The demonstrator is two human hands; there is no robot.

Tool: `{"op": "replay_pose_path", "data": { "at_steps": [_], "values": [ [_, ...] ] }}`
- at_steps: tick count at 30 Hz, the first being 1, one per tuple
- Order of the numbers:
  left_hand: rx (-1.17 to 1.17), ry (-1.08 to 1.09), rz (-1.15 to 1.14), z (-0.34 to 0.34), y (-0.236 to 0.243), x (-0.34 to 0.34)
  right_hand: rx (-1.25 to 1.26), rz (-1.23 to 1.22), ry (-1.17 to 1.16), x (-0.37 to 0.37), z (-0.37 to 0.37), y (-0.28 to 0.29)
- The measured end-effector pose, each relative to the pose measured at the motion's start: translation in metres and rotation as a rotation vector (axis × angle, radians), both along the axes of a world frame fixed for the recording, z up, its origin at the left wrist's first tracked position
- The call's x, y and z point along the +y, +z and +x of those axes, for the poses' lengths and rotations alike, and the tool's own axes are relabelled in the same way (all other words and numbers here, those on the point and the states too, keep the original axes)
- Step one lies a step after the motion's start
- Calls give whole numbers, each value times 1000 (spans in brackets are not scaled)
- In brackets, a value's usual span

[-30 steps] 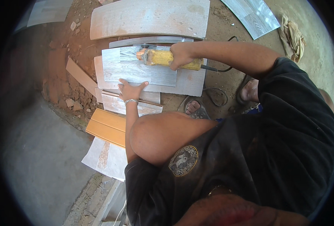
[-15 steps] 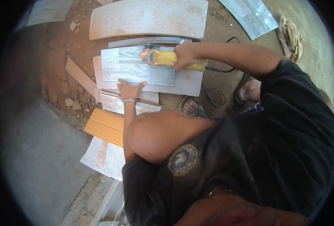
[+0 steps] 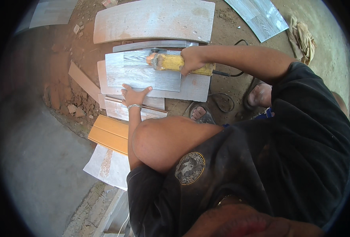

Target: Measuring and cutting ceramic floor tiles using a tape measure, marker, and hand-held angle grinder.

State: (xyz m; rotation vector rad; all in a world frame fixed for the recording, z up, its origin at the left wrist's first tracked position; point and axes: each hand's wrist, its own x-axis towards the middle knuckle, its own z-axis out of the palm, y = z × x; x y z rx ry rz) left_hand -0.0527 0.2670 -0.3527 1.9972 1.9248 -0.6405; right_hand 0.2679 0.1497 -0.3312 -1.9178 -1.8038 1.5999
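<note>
A grey wood-grain tile lies flat on top of a larger plain slab. My right hand is wrapped round the rear body of a yellow angle grinder, which lies across the tile from the right. The grinder's disc is at the tile's far edge; whether it touches the tile is hard to see. At the tile's near edge my left hand presses down with thumb and fingers spread. It grips nothing.
Beyond the tile lie a narrow strip and a thick pale slab. Orange panels and a white sheet lie left of my knee. The grinder's black cord runs near my feet. Rubble and a cloth flank the spot.
The whole view has shifted slightly. Both hands, the angle grinder and the tile keep nearly the same places relative to each other.
</note>
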Motion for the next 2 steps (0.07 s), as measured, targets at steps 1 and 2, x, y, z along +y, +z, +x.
{"op": "replay_pose_path", "data": {
  "at_steps": [1, 2],
  "values": [
    [5, -6, 11, 0, 0, 0, -2, 7, 7, -3, 2, 2],
    [17, -9, 4, 0, 0, 1, -7, 11, 20, -8, 4, 4]
  ]
}}
